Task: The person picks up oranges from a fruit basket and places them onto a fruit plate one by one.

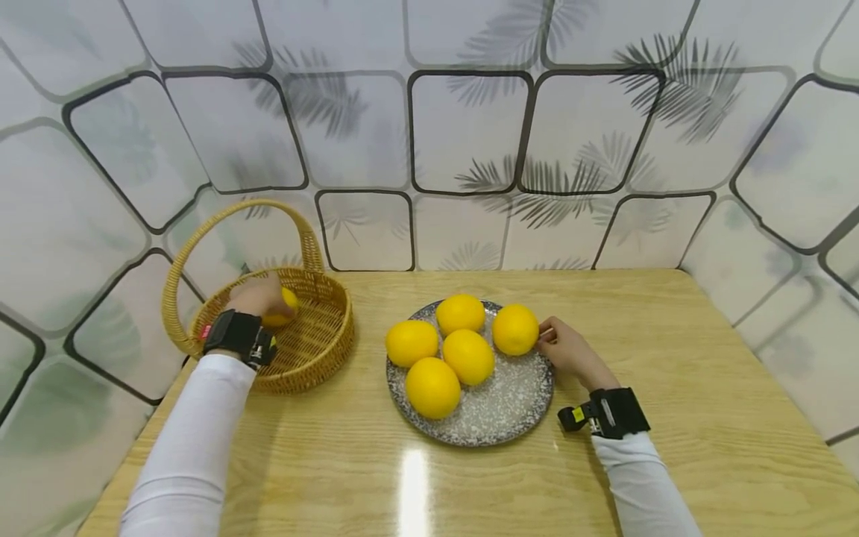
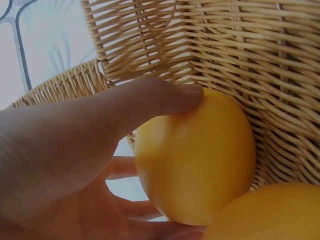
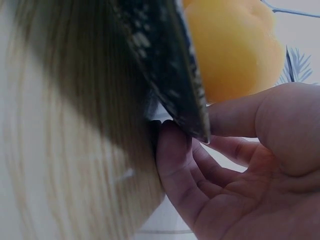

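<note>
My left hand (image 1: 257,295) is down inside the wicker basket (image 1: 333,350) at the left, holding a yellow orange (image 2: 200,160) with the thumb over its top and the fingers round its far side. In the left wrist view a second orange (image 2: 272,215) sits right beside it, partly cut off. My right hand (image 1: 570,352) pinches the right rim of the speckled grey plate (image 1: 506,406), thumb above and fingers beneath the edge. Several oranges lie on that plate; the nearest one (image 1: 515,329) sits close by the right thumb.
The basket's tall arched handle (image 1: 231,205) rises over the left forearm. Both stand on a light wooden table (image 1: 349,462). A patterned wall covering (image 1: 463,231) borders the table at the back and sides.
</note>
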Demonstrator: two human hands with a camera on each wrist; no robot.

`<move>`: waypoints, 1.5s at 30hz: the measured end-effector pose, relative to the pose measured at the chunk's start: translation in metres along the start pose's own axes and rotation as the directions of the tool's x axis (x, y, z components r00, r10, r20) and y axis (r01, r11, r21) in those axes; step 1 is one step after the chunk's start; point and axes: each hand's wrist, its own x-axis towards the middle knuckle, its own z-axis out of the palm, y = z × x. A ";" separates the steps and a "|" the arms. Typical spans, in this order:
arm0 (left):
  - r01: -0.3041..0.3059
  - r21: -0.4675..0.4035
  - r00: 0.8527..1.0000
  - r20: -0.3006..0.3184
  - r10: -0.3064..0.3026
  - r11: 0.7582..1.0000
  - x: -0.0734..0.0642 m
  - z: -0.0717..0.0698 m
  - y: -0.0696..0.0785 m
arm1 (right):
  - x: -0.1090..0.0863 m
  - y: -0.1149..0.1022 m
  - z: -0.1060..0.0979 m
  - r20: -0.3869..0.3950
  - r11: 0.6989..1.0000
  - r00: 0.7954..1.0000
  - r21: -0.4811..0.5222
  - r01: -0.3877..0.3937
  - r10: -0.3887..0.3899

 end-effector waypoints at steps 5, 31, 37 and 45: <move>-0.004 0.025 1.000 0.019 0.004 1.000 -0.003 0.000 0.008 | 0.000 0.001 0.001 -0.007 1.000 1.000 -0.004 0.007 -0.007; -0.094 0.054 0.994 -0.043 0.097 0.994 -0.015 0.011 0.018 | 0.001 0.005 0.002 -0.005 1.000 1.000 0.013 0.018 -0.018; -0.113 0.057 0.993 0.025 0.112 0.992 -0.018 0.012 0.022 | 0.001 0.005 0.002 0.005 1.000 1.000 0.015 0.020 -0.020; -0.146 0.113 0.989 0.007 0.147 0.983 -0.025 0.014 0.034 | 0.000 0.005 0.001 -0.003 0.999 1.000 0.025 0.024 -0.024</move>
